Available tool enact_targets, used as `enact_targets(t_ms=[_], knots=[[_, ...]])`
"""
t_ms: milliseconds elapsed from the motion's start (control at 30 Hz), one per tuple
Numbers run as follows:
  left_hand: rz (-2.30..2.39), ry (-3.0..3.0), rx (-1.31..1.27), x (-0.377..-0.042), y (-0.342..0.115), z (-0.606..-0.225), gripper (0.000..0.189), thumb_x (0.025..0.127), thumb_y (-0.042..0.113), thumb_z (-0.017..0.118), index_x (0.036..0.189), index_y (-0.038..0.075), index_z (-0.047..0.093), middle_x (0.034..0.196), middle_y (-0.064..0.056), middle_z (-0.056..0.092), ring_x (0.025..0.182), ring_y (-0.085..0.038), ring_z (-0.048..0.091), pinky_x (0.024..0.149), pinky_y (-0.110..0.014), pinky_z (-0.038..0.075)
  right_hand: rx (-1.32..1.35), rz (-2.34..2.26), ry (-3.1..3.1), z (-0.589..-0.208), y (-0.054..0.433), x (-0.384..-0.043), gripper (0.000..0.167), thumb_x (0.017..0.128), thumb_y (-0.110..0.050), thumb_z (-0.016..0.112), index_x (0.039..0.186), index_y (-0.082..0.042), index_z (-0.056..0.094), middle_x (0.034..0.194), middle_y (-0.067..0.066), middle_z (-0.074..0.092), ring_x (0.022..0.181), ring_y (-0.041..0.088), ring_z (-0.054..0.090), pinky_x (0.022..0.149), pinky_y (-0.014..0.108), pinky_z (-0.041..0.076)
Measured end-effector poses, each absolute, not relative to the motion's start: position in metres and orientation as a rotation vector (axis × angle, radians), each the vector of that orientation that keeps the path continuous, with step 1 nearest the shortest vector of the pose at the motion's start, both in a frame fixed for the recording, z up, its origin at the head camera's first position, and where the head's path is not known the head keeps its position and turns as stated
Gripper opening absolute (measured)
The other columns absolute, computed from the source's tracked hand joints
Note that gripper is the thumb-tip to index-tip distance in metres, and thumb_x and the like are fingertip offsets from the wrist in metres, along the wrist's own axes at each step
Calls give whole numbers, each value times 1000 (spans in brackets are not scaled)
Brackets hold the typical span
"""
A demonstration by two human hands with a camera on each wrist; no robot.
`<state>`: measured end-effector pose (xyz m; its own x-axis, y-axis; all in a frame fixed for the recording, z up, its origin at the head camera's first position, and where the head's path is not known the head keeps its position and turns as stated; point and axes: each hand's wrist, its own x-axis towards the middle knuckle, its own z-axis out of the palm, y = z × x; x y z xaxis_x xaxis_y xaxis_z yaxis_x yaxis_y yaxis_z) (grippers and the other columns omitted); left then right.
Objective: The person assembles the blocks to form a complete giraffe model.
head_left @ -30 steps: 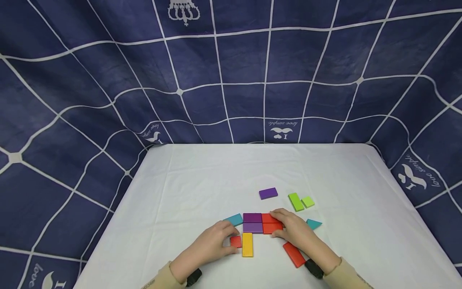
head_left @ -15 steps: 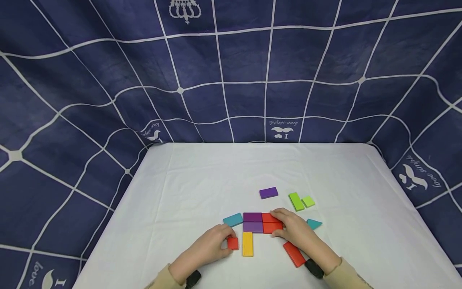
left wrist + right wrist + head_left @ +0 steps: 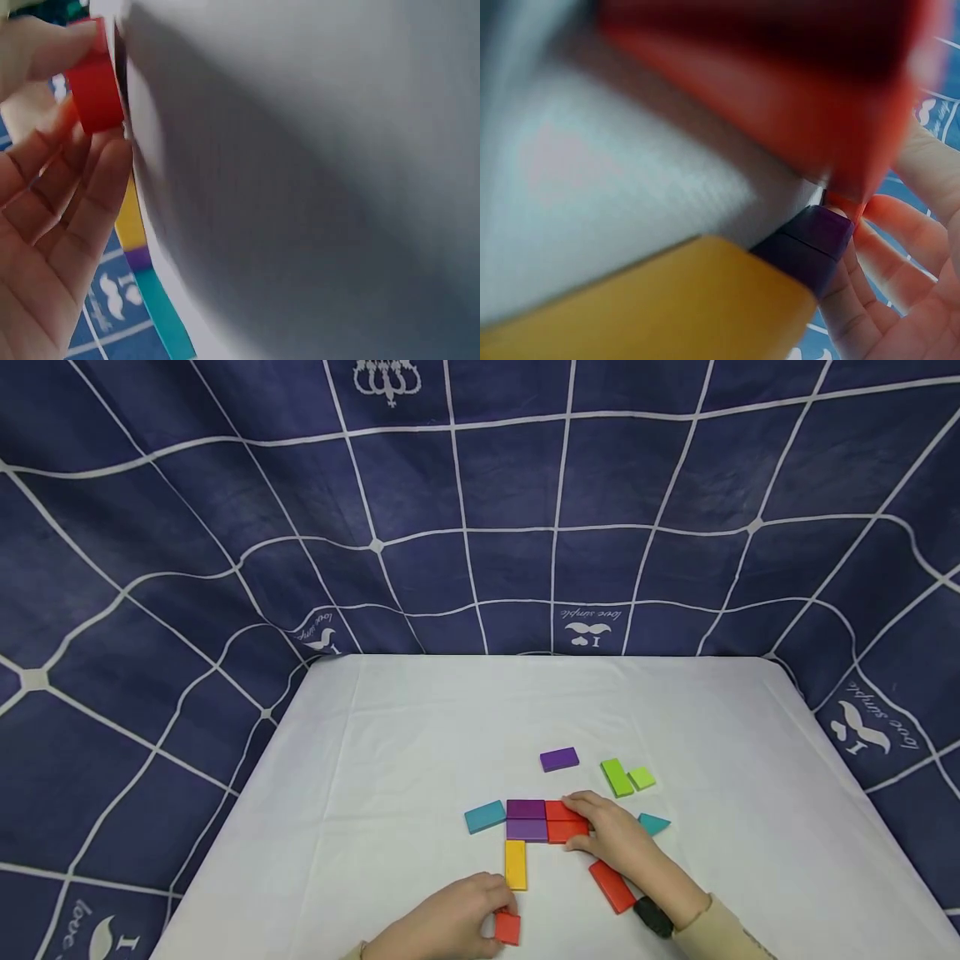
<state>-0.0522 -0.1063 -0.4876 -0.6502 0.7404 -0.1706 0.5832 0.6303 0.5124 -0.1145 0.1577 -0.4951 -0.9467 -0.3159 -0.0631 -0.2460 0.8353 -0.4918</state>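
One small red block [image 3: 507, 928] pinched in the left hand [image 3: 467, 915].
Its thumb and fingertips hold it just nearer than the yellow block [image 3: 515, 864]; beyond, the right hand [image 3: 611, 832], thumb and fingers apart, grips the two red blocks [image 3: 561, 828] touching the purple pair [image 3: 527, 828].

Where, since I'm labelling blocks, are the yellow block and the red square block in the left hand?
Yellow block [image 3: 516, 862]: head view, middle of top face.
Red square block [image 3: 507, 928]: head view, exposed upper face.
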Motion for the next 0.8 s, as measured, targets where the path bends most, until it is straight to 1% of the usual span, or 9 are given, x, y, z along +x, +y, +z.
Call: enact_targets(t_ms=[100,233,300,467,533,600,700,800], knots=[[526,2551,1175,-50,-103,-489,28,81,23,81,104,22,66,94,17,58,81,6,48,72,-6,43,-443,-740,2870,-495,158,-114,64,75,-31,85,130,-8,64,130,6,63,120,29,60,99,46,52],[442,2688,1277,-52,-102,-493,33,78,25,83,106,19,65,100,12,60,87,3,52,76,-7,46,-443,-739,2869,-495,158,-114,64,74,-30,85,130,-8,64,129,7,63,120,28,60,99,46,53],[430,2738,1303,-53,-102,-495,35,77,27,84,105,18,66,100,11,59,89,2,53,78,-8,47,-445,-740,2871,-495,158,-114,63,75,-30,85,130,-8,64,130,6,63,120,28,60,99,46,53],[469,2810,1361,-54,-102,-498,37,75,34,85,101,19,65,98,11,56,86,1,51,74,-6,44,-445,-750,2881,-496,158,-114,64,74,-30,86,130,-8,64,130,6,63,120,28,60,99,46,53],[478,2831,1367,-56,-101,-498,40,75,40,85,103,18,64,100,10,54,87,0,49,75,-7,44,-447,-750,2886,-497,158,-114,64,74,-30,86,130,-8,64,130,5,63,120,27,60,98,46,53],[467,2853,1371,-57,-100,-498,46,76,45,83,107,17,64,105,9,55,93,-3,50,81,-11,47,-454,-747,2892,-497,159,-114,64,74,-30,86,130,-8,64,130,5,63,120,27,60,98,46,53],[419,2878,1395,-59,-99,-498,55,78,51,79,116,15,63,120,3,58,110,-10,53,95,-22,50,-461,-744,2894,-498,159,-114,63,74,-30,85,130,-8,64,129,5,63,119,28,60,98,46,54],[377,2876,1415,-61,-98,-498,59,80,51,77,122,13,62,131,-1,59,123,-15,53,104,-29,49,-464,-745,2891,-498,159,-113,63,75,-30,85,129,-8,64,129,6,63,119,28,60,97,46,54]])
